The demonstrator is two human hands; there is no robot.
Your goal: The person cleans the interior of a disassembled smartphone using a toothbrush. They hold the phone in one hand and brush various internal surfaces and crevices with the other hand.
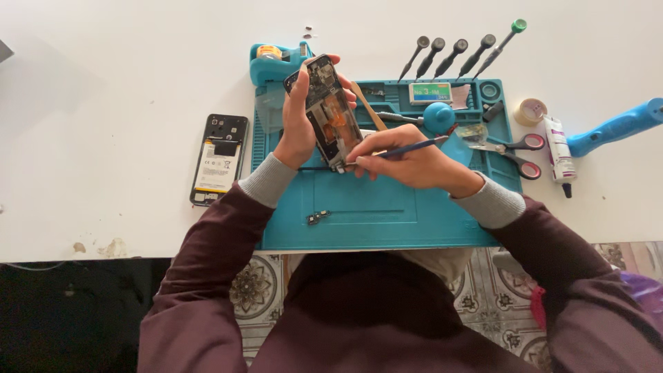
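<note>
My left hand (298,123) holds an opened phone body (330,110) tilted up above the teal work mat (387,207), its bare circuit side facing me. My right hand (414,162) grips a thin blue-handled tool (413,147) like a pen. The tool's tip touches the lower end of the phone body. Both sleeves are dark maroon with grey cuffs.
A second opened phone with its battery showing (219,159) lies left of the mat. A small loose part (318,217) rests on the mat. Several screwdrivers (456,55), red-handled scissors (514,153), a glue tube (558,155), a tape roll (530,110) and a blue tool (618,126) lie to the right.
</note>
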